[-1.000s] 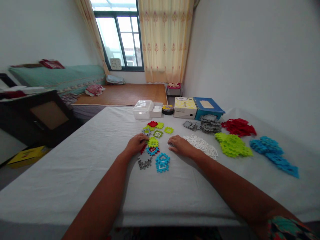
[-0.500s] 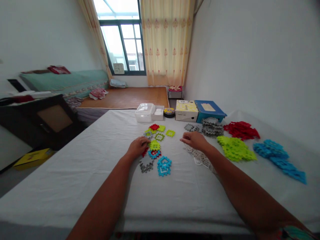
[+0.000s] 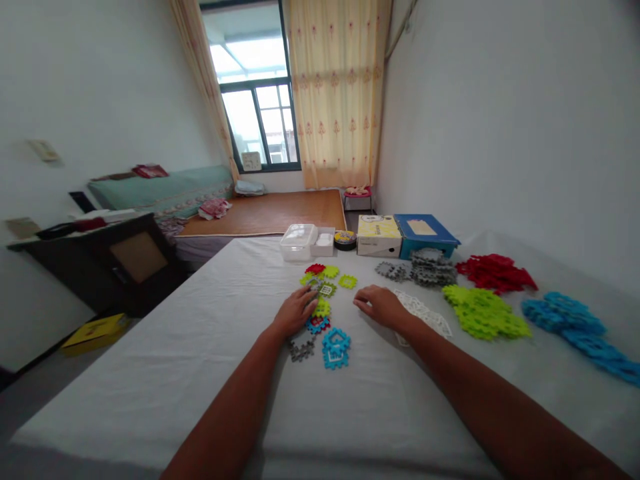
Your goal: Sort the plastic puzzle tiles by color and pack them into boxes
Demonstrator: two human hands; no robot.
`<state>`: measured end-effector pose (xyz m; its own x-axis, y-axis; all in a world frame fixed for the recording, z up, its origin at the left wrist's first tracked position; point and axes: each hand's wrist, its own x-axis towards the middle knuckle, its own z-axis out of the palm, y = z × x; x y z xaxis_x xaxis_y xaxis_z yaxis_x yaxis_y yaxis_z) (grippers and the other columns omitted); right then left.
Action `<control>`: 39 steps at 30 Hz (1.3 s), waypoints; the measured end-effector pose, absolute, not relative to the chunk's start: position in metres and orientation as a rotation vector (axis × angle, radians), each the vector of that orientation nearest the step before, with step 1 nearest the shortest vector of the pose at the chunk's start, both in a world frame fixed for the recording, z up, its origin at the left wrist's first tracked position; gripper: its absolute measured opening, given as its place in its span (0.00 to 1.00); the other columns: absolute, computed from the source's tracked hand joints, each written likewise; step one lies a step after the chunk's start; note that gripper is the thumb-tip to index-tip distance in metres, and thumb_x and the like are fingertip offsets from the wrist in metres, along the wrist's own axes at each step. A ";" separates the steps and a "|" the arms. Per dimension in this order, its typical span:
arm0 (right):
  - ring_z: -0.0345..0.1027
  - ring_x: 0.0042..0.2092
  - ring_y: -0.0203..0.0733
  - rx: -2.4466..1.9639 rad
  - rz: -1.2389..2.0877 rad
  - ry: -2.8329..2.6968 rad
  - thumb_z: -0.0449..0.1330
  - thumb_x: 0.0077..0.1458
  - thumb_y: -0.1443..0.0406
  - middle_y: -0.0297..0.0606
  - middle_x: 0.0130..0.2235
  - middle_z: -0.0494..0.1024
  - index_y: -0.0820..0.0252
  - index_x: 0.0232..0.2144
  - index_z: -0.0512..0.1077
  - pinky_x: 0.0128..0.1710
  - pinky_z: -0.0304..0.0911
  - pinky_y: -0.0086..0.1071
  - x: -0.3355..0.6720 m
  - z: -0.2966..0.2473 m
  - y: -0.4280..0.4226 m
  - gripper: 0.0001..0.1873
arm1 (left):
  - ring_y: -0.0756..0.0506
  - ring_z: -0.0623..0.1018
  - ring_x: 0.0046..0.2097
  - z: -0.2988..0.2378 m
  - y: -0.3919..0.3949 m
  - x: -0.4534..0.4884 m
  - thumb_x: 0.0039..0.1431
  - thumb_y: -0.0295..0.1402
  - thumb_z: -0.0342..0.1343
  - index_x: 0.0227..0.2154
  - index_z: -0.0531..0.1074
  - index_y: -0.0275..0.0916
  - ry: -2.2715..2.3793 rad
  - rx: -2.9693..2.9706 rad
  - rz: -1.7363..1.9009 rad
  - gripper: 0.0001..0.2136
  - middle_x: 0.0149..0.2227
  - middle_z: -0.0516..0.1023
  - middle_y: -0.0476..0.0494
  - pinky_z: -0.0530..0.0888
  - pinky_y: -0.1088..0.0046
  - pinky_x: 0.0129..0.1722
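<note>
Lime-green, notched square plastic tile [image 3: 323, 308] is lying on the white-clothed worktop [image 3: 190, 353] beside the left hand [image 3: 295, 312], its grip loosely bent, its hold unclear to me, while the right [image 3: 376, 305], half curled, contents hidden, is risking scattering thin white plastic frames [image 3: 421, 308] if its low forearm [image 3: 465, 387] is brushing them.

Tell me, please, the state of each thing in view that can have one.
Left hand: fingers over the loose coloured pieces.
Right hand: fingers bent; grip unclear.
White pieces: spread in a loose heap.
Grey pieces: mostly stacked.
Lime pieces: heaped.
Red pieces: heaped.
Blue pieces at far right: heaped.
Small white box: open.
Cabinet door: closed.
Curtain: hanging.
</note>
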<state>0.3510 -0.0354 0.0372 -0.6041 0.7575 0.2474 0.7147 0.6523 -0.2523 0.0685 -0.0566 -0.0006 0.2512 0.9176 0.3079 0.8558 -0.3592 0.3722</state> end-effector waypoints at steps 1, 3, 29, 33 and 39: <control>0.69 0.40 0.41 -1.123 0.208 -2.541 0.53 0.62 0.61 0.40 0.37 0.78 0.59 0.37 0.76 0.40 0.60 0.32 0.348 0.036 -0.038 0.13 | 0.42 0.67 0.61 -0.001 -0.057 0.072 0.65 0.44 0.43 0.54 0.71 0.40 1.667 2.385 0.734 0.22 0.60 0.67 0.38 0.62 0.61 0.62; 0.69 0.41 0.41 -0.956 0.283 -2.551 0.53 0.63 0.61 0.40 0.38 0.78 0.59 0.38 0.76 0.43 0.61 0.33 0.340 0.035 -0.047 0.13 | 0.42 0.67 0.61 -0.001 -0.057 0.076 0.65 0.44 0.42 0.52 0.72 0.39 1.614 2.365 0.768 0.22 0.59 0.68 0.37 0.62 0.62 0.62; 0.71 0.45 0.42 -0.932 0.585 -2.301 0.58 0.55 0.69 0.42 0.46 0.77 0.58 0.45 0.74 0.49 0.65 0.38 0.311 -0.001 -0.059 0.15 | 0.45 0.78 0.46 0.000 -0.034 0.070 0.63 0.44 0.41 0.37 0.77 0.42 1.657 2.061 1.030 0.20 0.41 0.81 0.44 0.73 0.68 0.49; 0.73 0.37 0.39 -0.882 0.799 -2.214 0.58 0.54 0.67 0.40 0.42 0.78 0.57 0.45 0.74 0.40 0.69 0.34 0.309 -0.001 -0.060 0.14 | 0.44 0.78 0.46 0.000 -0.035 0.068 0.63 0.44 0.41 0.39 0.77 0.40 1.648 2.015 1.059 0.20 0.42 0.81 0.42 0.73 0.67 0.49; 0.72 0.36 0.39 -0.964 0.764 -2.142 0.56 0.56 0.65 0.39 0.38 0.80 0.59 0.39 0.76 0.41 0.67 0.34 0.315 0.004 -0.058 0.11 | 0.43 0.78 0.45 0.000 -0.034 0.064 0.63 0.43 0.43 0.40 0.77 0.39 1.664 1.946 1.070 0.19 0.43 0.81 0.43 0.73 0.65 0.48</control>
<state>0.3146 -0.0578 0.0041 -0.5112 0.7958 0.3247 0.4104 0.5580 -0.7213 0.0644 -0.0338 -0.0002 0.0175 0.9513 0.3076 0.6746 -0.2383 0.6987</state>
